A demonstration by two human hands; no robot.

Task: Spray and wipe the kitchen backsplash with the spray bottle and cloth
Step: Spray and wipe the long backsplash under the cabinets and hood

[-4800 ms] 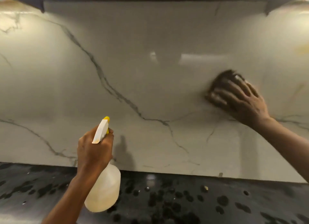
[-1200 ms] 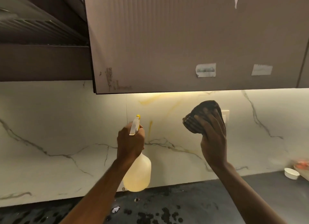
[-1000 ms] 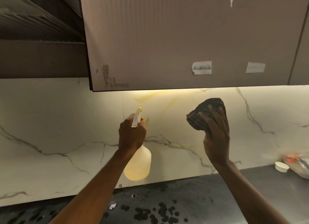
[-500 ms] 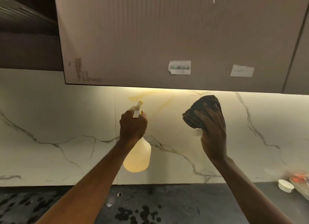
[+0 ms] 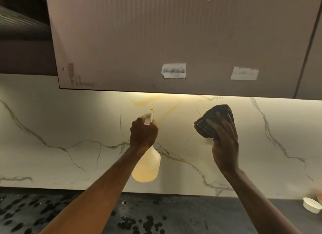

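Observation:
My left hand (image 5: 143, 135) grips the neck of a translucent spray bottle (image 5: 148, 167) holding pale yellow liquid; its white and yellow nozzle points at the white marble backsplash (image 5: 69, 137). My right hand (image 5: 224, 144) holds a folded dark brown cloth (image 5: 212, 118) raised in front of the backsplash, to the right of the bottle. Whether the cloth touches the wall I cannot tell. Yellowish streaks (image 5: 167, 106) mark the marble just under the cabinet, above the nozzle.
A ribbed brown wall cabinet (image 5: 174, 38) with two taped labels hangs low over the backsplash. Below runs a dark countertop (image 5: 191, 214) with wet black spots. A small white bowl (image 5: 311, 205) sits at the far right beside something red.
Since 4.8 s ago my right hand stopped wiping and my view shifted right along the wall. Over the last second both hands stayed raised, and the bottle and cloth barely moved.

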